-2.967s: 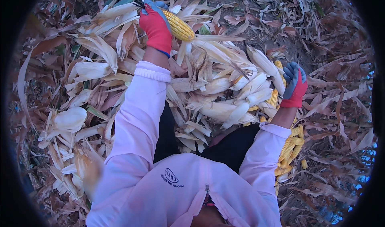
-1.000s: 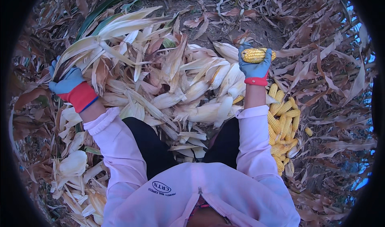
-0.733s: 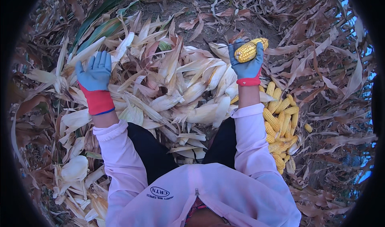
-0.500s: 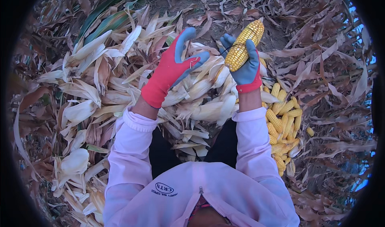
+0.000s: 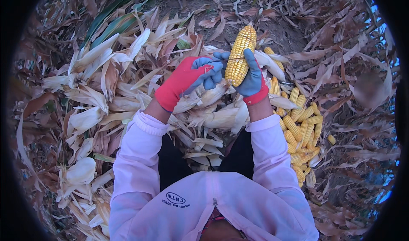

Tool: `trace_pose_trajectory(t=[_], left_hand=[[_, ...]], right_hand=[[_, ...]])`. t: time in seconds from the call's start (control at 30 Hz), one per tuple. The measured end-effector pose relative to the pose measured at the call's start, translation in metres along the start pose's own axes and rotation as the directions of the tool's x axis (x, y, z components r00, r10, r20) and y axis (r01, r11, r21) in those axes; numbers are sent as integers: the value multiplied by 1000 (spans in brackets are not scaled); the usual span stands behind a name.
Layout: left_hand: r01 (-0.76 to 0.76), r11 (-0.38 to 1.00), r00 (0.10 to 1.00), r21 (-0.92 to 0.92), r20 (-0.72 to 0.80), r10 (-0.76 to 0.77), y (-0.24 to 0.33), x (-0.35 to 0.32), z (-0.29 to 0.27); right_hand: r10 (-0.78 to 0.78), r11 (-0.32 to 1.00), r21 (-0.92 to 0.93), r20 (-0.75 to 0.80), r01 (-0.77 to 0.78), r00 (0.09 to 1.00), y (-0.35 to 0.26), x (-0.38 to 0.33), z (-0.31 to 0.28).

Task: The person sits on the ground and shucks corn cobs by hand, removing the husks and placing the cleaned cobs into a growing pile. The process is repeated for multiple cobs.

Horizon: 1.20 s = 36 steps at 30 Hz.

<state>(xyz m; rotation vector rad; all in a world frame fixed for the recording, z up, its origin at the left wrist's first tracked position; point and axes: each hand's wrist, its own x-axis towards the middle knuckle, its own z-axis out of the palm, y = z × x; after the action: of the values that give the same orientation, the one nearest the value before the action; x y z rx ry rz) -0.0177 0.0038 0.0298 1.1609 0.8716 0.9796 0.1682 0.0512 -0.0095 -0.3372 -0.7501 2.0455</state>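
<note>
A bare yellow ear of corn (image 5: 241,55) stands tilted in my right hand (image 5: 251,80), the gloved fingers and thumb wrapped round its lower half. Across its middle runs a thin dark strip, like a cord or a slim pin; I cannot tell which. Just left of the ear is my left hand (image 5: 191,78), in a red and grey-blue glove, its fingers curled in close to the right fingertips. Whatever is in that curl, if anything, is hidden. Below both hands lie pale, dry corn husks (image 5: 221,117), some perhaps still round ears.
To the right is a pile of husked yellow corn ears (image 5: 302,130), with a small yellow piece (image 5: 331,139) beside it. Loose husks (image 5: 81,173) spread along the left. Green leaves (image 5: 113,28) lie at the far left, and dry brown stalk leaves (image 5: 353,156) cover the ground on the right.
My right hand has brought the corn ear left and a little nearer, turning it more upright. The left hand, spread before, has curled its fingers and come close to the ear.
</note>
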Motion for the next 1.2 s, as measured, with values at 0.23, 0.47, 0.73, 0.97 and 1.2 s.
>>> trace_pose_trajectory(t=[0.23, 0.47, 0.73, 0.97, 1.2], left_hand=[[-610, 680, 770, -406, -507, 388, 4, -3, -108], [-444, 697, 736, -563, -672, -75, -12, -22, -151], [-308, 802, 797, -511, -599, -76, -6, -26, -109], [-167, 854, 927, -492, -374, -34, -16, -5, -84], [-69, 988, 882, -138, -471, -4, -40, 9, -55]], right_hand=[[90, 994, 74, -194, -76, 977, -11, 0, -21], [119, 817, 519, -580, 253, 806, -28, 10, -88], [-700, 252, -75, -703, 965, 129, -138, -90, -120], [-878, 466, -69, -164, 882, 451, -147, -85, -107], [-827, 544, -423, -415, 725, 379, -88, -23, -66]])
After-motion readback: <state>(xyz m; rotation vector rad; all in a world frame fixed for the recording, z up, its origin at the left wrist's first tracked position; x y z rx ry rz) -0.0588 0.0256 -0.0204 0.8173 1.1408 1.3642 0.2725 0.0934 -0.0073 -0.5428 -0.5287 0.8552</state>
